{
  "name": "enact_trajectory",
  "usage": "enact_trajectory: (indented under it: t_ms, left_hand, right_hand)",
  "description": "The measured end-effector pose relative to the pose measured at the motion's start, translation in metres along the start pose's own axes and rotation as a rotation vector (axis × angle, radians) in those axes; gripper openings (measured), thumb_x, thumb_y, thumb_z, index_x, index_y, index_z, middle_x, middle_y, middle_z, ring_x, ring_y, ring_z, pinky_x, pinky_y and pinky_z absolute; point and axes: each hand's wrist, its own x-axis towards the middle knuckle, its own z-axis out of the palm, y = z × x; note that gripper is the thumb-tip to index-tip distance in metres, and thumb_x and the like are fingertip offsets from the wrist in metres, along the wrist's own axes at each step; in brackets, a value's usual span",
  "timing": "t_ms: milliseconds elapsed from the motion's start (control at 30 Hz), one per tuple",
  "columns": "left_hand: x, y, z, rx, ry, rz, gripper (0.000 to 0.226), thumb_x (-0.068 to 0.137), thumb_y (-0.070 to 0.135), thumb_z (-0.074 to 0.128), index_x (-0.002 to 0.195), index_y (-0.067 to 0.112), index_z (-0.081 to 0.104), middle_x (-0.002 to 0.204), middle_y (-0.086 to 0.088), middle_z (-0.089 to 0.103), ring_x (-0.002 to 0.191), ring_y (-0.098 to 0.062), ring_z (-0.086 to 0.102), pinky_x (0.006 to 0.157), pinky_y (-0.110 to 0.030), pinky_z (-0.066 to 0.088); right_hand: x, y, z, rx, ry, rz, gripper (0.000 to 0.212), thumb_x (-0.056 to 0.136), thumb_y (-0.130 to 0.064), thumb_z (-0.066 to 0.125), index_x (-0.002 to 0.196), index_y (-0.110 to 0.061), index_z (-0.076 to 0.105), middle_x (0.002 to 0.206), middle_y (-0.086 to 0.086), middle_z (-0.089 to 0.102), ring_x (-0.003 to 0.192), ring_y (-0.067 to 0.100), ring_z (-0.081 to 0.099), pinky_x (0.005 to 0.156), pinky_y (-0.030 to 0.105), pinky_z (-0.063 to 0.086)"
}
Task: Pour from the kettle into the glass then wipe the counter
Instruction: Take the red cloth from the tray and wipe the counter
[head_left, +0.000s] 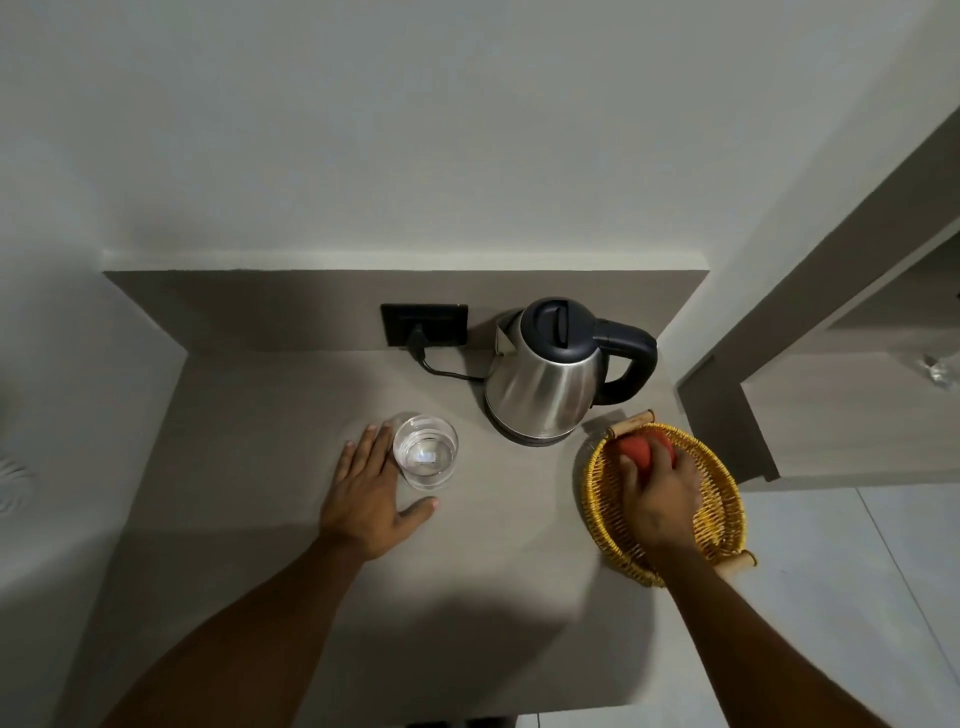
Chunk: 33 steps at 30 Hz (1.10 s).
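Observation:
A steel kettle (545, 384) with a black lid and handle stands on its base at the back right of the grey counter (270, 415). A clear glass (426, 451) with water in it stands upright left of the kettle. My left hand (371, 499) lies flat on the counter, fingers spread, curving around the glass's left side and touching it. My right hand (660, 493) reaches into a yellow wicker basket (722, 514) and closes on a red-orange cloth or sponge (647, 451); I cannot tell which.
The kettle's black cord (447, 371) runs to a black wall socket (423, 325) on the backsplash. The basket sits at the counter's right edge, with wooden handles. Beyond that edge are a light tiled floor (831, 597) and a grey cabinet (831, 415).

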Motion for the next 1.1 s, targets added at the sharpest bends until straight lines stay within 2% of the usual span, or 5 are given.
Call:
enact_trajectory:
  t_ms: [133,467,733,900,1100]
  left_hand:
    - [-0.001,-0.001,-0.001,-0.002,-0.013,0.0,0.11,0.079,0.085,0.04,0.158,0.01,0.024,0.166,-0.01,0.024,0.156,-0.025,0.009,0.126,-0.048,0.014]
    - [0.001,-0.001,0.005,0.01,-0.007,-0.018,0.113,0.079,0.091,0.028,0.16,0.014,0.014,0.168,-0.008,0.017,0.157,-0.023,0.005,0.126,-0.048,0.012]
    - [0.014,0.018,-0.029,-0.662,0.141,-0.058,0.1,0.048,0.054,0.094,0.136,0.031,0.05,0.134,0.011,0.06,0.122,-0.01,0.057,0.103,-0.031,0.049]
    - [0.019,0.039,-0.036,-0.832,0.186,-0.116,0.082,0.05,0.021,0.101,0.122,0.021,0.061,0.111,0.011,0.065,0.102,-0.007,0.064,0.086,-0.002,0.045]
    - [0.018,0.026,-0.053,-0.866,0.268,-0.151,0.083,0.052,0.024,0.1,0.124,0.018,0.062,0.117,0.005,0.071,0.106,-0.01,0.067,0.092,-0.021,0.054]
  right_hand:
    - [-0.03,-0.037,0.012,0.061,0.102,-0.194,0.052,0.096,-0.047,0.055,0.143,-0.029,0.042,0.15,0.009,0.035,0.133,0.036,0.03,0.107,0.056,0.029]
    - [-0.071,-0.081,0.092,-0.274,-0.19,-0.457,0.062,0.095,-0.056,0.046,0.149,-0.029,0.035,0.151,0.016,0.04,0.128,0.035,0.04,0.103,0.052,0.036]
    - [-0.067,-0.074,0.096,-0.28,-0.159,-0.502,0.06,0.094,-0.062,0.044,0.144,-0.029,0.04,0.144,0.015,0.047,0.12,0.034,0.044,0.097,0.051,0.041]
    - [-0.077,-0.071,0.095,-0.295,-0.208,-0.534,0.061,0.097,-0.065,0.035,0.147,-0.031,0.038,0.151,0.013,0.042,0.129,0.035,0.04,0.105,0.056,0.037]
    - [-0.115,-0.09,0.115,-0.283,-0.403,-0.848,0.058,0.096,-0.062,0.042,0.142,-0.027,0.05,0.144,0.017,0.051,0.126,0.041,0.047,0.101,0.054,0.039]
